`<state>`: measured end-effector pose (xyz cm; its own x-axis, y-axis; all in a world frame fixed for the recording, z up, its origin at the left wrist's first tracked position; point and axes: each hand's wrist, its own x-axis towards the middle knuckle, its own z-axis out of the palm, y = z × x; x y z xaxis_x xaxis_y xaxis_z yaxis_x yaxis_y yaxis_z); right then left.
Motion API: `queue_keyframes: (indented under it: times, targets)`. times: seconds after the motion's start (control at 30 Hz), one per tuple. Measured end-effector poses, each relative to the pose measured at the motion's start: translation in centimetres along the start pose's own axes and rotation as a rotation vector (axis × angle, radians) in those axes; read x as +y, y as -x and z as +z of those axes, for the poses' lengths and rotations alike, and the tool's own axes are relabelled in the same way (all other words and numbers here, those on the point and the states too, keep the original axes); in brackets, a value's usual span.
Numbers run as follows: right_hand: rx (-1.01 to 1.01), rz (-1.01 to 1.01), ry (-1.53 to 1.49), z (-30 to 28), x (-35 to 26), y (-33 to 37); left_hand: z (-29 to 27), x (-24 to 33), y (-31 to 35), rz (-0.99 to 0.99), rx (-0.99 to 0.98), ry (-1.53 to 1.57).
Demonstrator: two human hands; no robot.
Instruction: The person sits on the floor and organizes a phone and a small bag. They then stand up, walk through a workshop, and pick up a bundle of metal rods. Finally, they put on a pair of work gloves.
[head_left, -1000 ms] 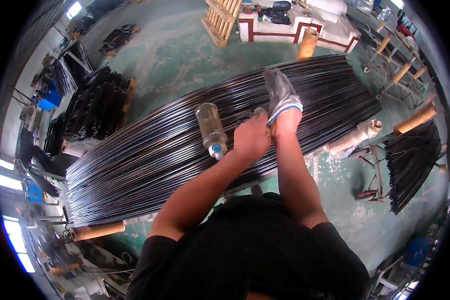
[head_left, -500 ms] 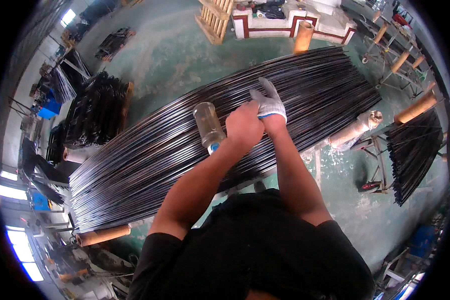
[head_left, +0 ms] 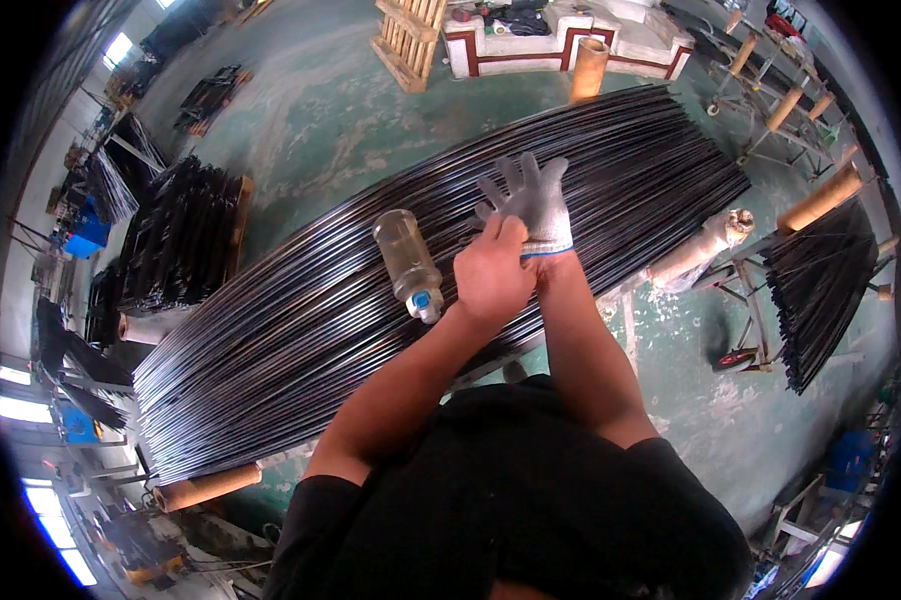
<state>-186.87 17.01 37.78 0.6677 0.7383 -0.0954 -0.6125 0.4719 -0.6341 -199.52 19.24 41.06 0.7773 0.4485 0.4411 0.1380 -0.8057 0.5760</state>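
My right hand wears a grey-white knit work glove with a blue edge at the wrist. Its fingers are spread apart above a wide bed of long dark metal rods. My bare left hand is closed on the glove near the cuff, on its thumb side; the fingertips are partly hidden. Just left of that hand, a clear plastic bottle with a blue and white top lies on the rods, its top toward me. Neither hand touches the bottle.
Brown cardboard tubes stand or lie at the bed's corners, and a wrapped roll lies along its right side. A wheeled metal stand is at the right. Bundled dark rods sit at left; a wooden pallet stands beyond.
My gloved right hand has opened out, its fingers now spread. My left hand has stayed at the glove's cuff. The view has shifted slightly, and more of the bottle's top shows.
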Motion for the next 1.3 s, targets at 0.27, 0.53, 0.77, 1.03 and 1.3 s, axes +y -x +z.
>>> queue_keyframes:
  times: [0.27,0.53,0.77,1.03,1.3]
  targets:
    - [0.095,-0.341,-0.13,0.5,-0.3,0.8,1.2,-1.6,1.0,-0.089,-0.081,0.04]
    - [-0.162,-0.739,-0.507,1.3,-13.9,0.3,2.8,-4.7,10.4,-0.077,-0.491,0.226]
    - [0.176,-0.356,-0.435,-0.7,-5.9,1.1,-2.3,1.0,-0.6,-0.027,-0.224,0.49]
    - [0.072,0.001,-0.275,0.4,-2.5,3.7,-1.8,-0.1,-0.4,0.356,-0.204,0.169]
    - [0.123,0.006,-0.274,0.7,-1.5,3.8,-1.2,-0.9,-0.9,0.457,-0.158,0.077]
